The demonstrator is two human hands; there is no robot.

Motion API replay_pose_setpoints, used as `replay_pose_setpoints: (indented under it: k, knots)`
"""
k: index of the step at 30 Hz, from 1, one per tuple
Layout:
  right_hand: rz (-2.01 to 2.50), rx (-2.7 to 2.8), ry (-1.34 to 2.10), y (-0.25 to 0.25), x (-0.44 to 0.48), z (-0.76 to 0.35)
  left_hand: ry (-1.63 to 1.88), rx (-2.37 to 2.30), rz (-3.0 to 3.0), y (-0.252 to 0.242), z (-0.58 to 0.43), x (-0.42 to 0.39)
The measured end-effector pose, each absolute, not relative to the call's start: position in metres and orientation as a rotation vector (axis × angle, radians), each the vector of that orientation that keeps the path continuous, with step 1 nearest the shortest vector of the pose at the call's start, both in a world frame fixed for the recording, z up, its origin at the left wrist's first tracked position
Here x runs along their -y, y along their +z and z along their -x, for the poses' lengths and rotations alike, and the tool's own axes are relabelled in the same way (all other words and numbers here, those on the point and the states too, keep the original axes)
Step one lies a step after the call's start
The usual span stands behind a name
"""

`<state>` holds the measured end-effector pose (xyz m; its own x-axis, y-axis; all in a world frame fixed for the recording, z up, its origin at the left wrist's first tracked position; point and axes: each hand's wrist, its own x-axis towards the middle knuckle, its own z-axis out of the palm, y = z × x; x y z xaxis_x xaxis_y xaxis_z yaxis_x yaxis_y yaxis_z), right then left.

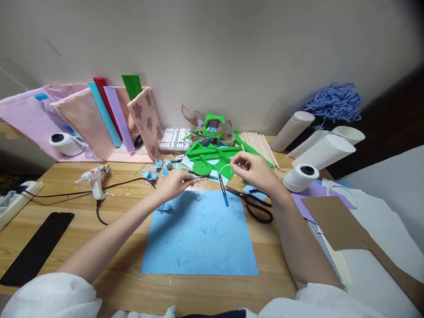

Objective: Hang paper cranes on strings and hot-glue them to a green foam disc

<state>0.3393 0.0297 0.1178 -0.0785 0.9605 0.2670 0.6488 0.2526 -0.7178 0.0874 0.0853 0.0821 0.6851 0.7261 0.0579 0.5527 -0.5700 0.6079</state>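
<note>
My left hand (179, 182) is over the far left edge of a blue sheet of paper (200, 240), its fingers pinched together. A loose tangle of white string (198, 192) trails at its fingertips. Above the sheet's far right corner, my right hand (253, 171) pinches one end of a thin white string (225, 167), which curves out to the left. Below that string lies a blue pen (223, 190). Black-handled scissors (255, 204) lie partly open beside the sheet, under my right wrist.
Green crepe-paper pieces (212, 153), folded blue paper bits (150, 175) and wooden sticks (260, 145) lie behind my hands. At left are a glue gun (96, 179) with its cord and a black phone (38, 247). A thread spool (300, 177) and brown cardboard (334, 221) are at right.
</note>
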Motion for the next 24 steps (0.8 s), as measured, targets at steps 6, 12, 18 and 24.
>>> replay_pose_setpoints:
  k: [6,12,18,24]
  knots:
    - [1.505,1.877,0.634,0.113,-0.031,-0.341,0.491,-1.055,-2.331,0.082,-0.085,-0.084]
    - [1.474,1.933,0.649,0.077,-0.040,-0.290,0.753,-0.987,-2.021,0.100,-0.094,-0.080]
    - [1.300,1.827,1.134,0.044,-0.042,-0.252,0.817,-0.946,-1.784,0.112,-0.095,-0.078]
    - [1.380,1.829,1.059,0.060,-0.034,-0.260,1.098,-1.120,-1.678,0.128,-0.069,-0.057]
